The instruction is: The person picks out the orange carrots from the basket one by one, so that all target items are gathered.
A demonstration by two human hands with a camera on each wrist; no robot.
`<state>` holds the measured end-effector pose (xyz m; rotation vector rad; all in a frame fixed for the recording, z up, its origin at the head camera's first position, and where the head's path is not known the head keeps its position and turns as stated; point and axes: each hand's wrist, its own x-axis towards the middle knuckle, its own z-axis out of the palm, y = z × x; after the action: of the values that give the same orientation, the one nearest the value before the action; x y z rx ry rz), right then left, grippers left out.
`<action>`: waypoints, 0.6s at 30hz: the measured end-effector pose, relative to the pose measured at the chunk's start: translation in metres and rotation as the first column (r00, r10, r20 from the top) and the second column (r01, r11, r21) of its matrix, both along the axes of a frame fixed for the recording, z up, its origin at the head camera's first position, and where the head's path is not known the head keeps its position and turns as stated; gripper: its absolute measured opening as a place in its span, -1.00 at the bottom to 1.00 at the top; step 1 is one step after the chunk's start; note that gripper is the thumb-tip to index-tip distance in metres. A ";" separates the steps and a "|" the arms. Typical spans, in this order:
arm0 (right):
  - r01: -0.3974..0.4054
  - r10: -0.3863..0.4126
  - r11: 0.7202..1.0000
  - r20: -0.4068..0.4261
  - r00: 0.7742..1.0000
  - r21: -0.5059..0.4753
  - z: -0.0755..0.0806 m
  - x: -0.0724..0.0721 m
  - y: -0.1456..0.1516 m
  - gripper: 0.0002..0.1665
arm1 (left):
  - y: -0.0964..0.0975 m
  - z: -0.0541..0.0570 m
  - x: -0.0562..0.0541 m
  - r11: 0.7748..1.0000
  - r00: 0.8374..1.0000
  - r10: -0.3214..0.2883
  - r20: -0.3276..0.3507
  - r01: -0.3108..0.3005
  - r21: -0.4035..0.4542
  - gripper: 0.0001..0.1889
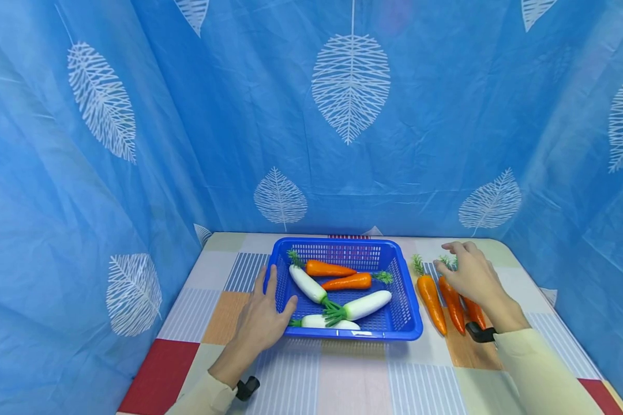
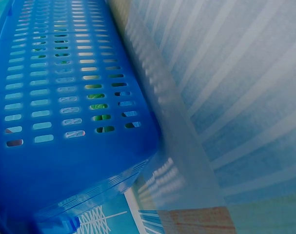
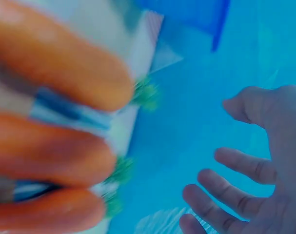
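A blue plastic basket point(image 1: 342, 334) with slotted walls stands on the table. Inside lie two orange carrots point(image 1: 346, 281) with green tops and several white radishes point(image 1: 367, 304) with green leaves. My left hand point(image 1: 263, 316) is at the basket's left side, fingers extended along the rim. Its wrist view shows the basket wall point(image 2: 69, 165) but no fingers. To the right of the basket, three carrots point(image 1: 431, 302) lie side by side on the cloth. Over their leafy ends hovers my right hand point(image 1: 472, 275), its fingers spread and loosely bent, holding nothing. The right wrist view shows these carrots point(image 3: 55, 151) apart from the fingers point(image 3: 243, 163).
A patchwork checked cloth point(image 1: 353, 380) covers the table. Blue curtains point(image 1: 420, 115) with white leaf prints hang behind it and on both sides. Black straps with small devices point(image 1: 247, 388) sit on both wrists.
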<state>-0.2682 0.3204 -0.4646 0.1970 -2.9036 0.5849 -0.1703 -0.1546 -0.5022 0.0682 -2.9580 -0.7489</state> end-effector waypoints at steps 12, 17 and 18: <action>-0.225 0.225 0.972 0.008 0.974 0.060 0.035 -0.009 -0.083 -0.38 | 0.000 -0.001 0.000 1.000 1.000 -0.001 0.006 0.001 0.009 0.04; -0.339 0.338 0.938 0.026 0.941 0.069 0.039 -0.017 -0.114 -0.35 | 0.001 0.000 0.000 1.000 1.000 -0.004 0.008 0.003 0.015 0.02; -0.358 0.357 0.931 0.030 0.934 0.067 0.038 -0.019 -0.120 -0.35 | 0.001 0.000 0.000 1.000 1.000 -0.004 0.009 0.004 0.014 0.01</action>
<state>-0.2868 0.2008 -0.4262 0.7471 -2.9239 0.5351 -0.1703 -0.1537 -0.5022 0.0669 -2.9624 -0.7721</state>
